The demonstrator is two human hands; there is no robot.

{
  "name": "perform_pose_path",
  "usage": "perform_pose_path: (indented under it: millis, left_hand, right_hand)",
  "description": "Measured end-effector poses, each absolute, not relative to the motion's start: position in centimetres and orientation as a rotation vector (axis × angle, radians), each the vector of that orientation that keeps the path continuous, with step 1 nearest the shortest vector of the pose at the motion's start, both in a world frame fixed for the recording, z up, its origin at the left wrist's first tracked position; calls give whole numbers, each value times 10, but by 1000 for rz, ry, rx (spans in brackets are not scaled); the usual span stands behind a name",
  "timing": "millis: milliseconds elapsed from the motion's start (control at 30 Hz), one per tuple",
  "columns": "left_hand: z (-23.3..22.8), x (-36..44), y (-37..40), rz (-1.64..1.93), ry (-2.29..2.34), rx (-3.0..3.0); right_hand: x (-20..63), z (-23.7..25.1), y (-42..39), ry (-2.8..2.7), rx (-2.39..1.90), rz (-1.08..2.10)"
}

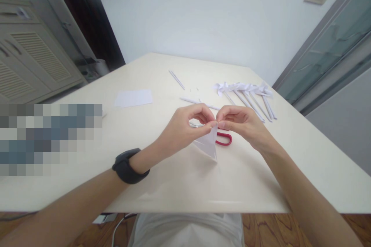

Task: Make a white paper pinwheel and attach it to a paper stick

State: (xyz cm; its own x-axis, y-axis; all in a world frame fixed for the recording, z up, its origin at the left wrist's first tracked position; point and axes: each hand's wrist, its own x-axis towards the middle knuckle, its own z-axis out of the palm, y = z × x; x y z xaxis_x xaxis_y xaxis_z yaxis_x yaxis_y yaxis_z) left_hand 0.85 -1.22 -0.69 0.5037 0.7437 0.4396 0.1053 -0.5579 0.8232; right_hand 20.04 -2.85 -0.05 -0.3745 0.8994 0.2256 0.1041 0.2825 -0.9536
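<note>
My left hand [188, 125], with a black watch on its wrist, pinches the top corner of a folded piece of white paper [208, 144]. My right hand [243, 123] meets it there, thumb and forefinger closed at the same corner. The paper hangs down below the fingertips in a pointed shape above the table. Behind it lies a pair of scissors [228, 139] with red handles, partly covered by the paper and my hands. Just beyond my hands is a rolled white paper stick [189, 100], partly hidden.
Several white paper pinwheels [246, 88] on rolled sticks lie together at the right of the table [179, 189]. White paper sheets [133, 98] rest at the left. Two thin paper sticks [176, 80] and small scraps lie further back, before the wall. A blurred-out patch covers the left edge.
</note>
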Motion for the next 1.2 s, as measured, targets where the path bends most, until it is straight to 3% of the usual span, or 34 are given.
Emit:
perform_pose_path:
  millis: [400,1200]
  left_hand:
    - [-4,7,-12,1099,781,2166]
    - [-3,7,-13,1128,752,2075]
  right_hand:
    - [201,2,-30,-1864,-981,926]
    - [196,-2,-31,-1752,-936,907]
